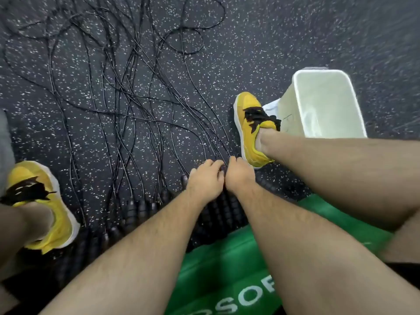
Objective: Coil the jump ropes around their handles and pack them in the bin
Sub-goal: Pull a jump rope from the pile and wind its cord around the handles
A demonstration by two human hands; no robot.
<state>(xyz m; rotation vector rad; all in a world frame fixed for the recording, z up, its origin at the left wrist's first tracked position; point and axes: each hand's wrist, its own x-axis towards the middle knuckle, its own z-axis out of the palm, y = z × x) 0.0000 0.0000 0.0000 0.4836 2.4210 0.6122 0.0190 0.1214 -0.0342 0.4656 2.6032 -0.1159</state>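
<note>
**Head view: both hands meet on one handle, bin off beyond the right hand**

Head camera looks straight down past my operator's forearms, and from my remote seat I read it like this. The left hand (pixel 204 181) and the right hand (pixel 238 177) are pressed together side by side, low over the speckled rubber floor (pixel 261 42). The left hand's fingers are curled over the end of a dark handle (pixel 222 170), which shows only as a small dark patch in the gap between the two hands. The right hand is narrow too. Its thumb and forefinger are pinched together at the far tip, where a thin black cord (pixel 228 155) runs in. I cannot tell which rope that cord belongs to.

Beyond the hands and spreading away to the left hand's side, the jump ropes (pixel 136 87) lie loose on the floor in a tangle of crossing black loops. On the near side of the hands, under and between the forearms, a row of handles (pixel 218 212), black and ribbed, lies packed close together and carries on past the left forearm.

The bin (pixel 318 103), pale and open-topped, stands beyond and outward of the right hand, well apart from it. A yellow shoe (pixel 252 128) sits between the two, just beside the right hand. The other yellow shoe (pixel 41 201) is far out on the left hand's side. A green mat (pixel 227 269) with white lettering lies nearer than both hands, under the right forearm.
</note>
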